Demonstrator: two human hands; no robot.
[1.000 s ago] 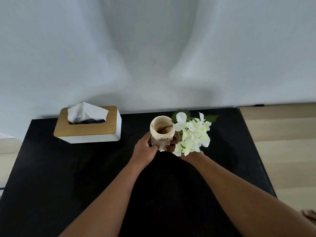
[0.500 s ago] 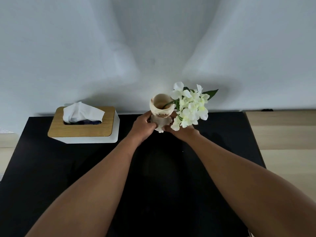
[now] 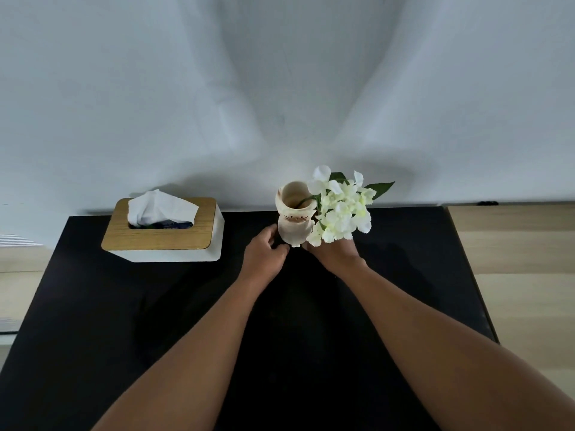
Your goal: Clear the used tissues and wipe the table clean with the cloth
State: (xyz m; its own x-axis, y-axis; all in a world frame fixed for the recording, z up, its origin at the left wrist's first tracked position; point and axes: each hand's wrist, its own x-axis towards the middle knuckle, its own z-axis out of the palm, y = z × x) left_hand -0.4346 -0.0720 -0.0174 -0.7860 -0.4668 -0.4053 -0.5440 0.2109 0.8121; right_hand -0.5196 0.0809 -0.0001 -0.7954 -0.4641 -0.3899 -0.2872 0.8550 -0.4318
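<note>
A cream cat-faced vase with white flowers stands at the far edge of the black table, near the middle. My left hand curls against the vase's lower left side, thumb by its wall. On the vase's lower right is my right hand, its fingers hidden under the blooms. No cloth or loose tissue is in view.
A white tissue box with a wooden lid and a tissue sticking up sits at the back left. A pale wall rises right behind the table. Light wood floor shows past the right edge.
Both hands carried the vase away from me, from mid-table to the far edge by the wall. My left hand's grip looks looser now.
</note>
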